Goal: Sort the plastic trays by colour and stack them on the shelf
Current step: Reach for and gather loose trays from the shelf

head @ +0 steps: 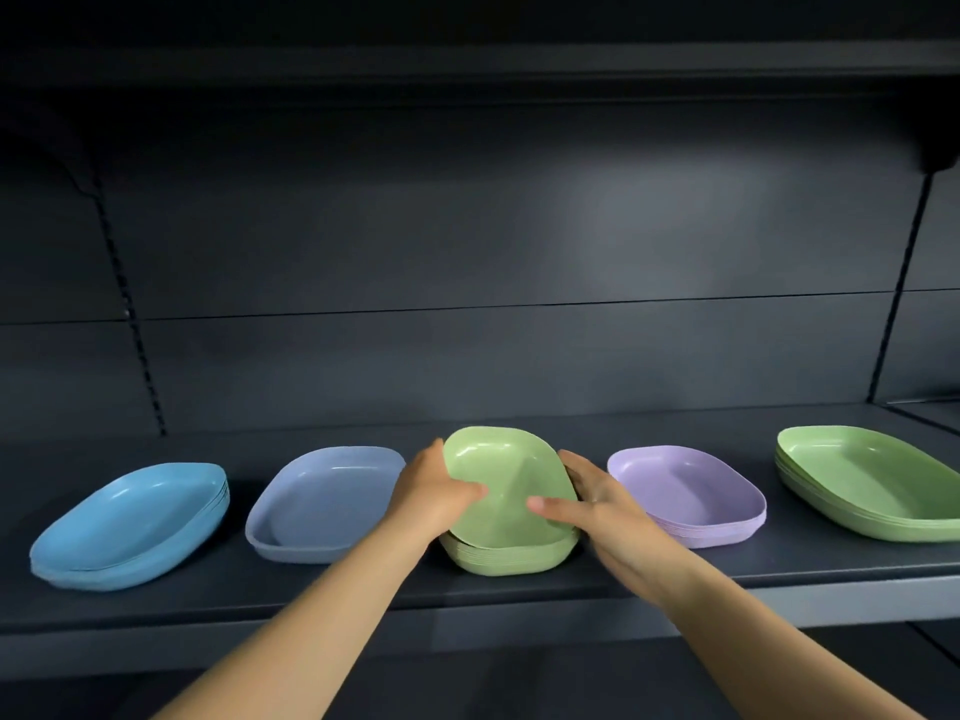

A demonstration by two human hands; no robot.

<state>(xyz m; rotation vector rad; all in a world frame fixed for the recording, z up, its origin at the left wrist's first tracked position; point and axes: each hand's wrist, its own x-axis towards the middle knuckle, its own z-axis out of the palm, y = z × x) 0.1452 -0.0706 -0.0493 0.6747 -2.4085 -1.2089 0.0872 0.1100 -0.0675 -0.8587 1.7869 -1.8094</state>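
A green tray is tilted up at the middle of the shelf, its near edge resting on a stack of green trays. My left hand grips its left rim, thumb inside the tray. My right hand holds its right rim, thumb lying across the inside. Along the shelf stand a blue stack at the far left, a grey-blue tray, a lilac stack and a second green stack at the far right.
The dark shelf board carries all the trays in one row. Its back panel rises behind, with an upper shelf overhead. Slotted uprights stand at left and right. Narrow gaps separate the stacks.
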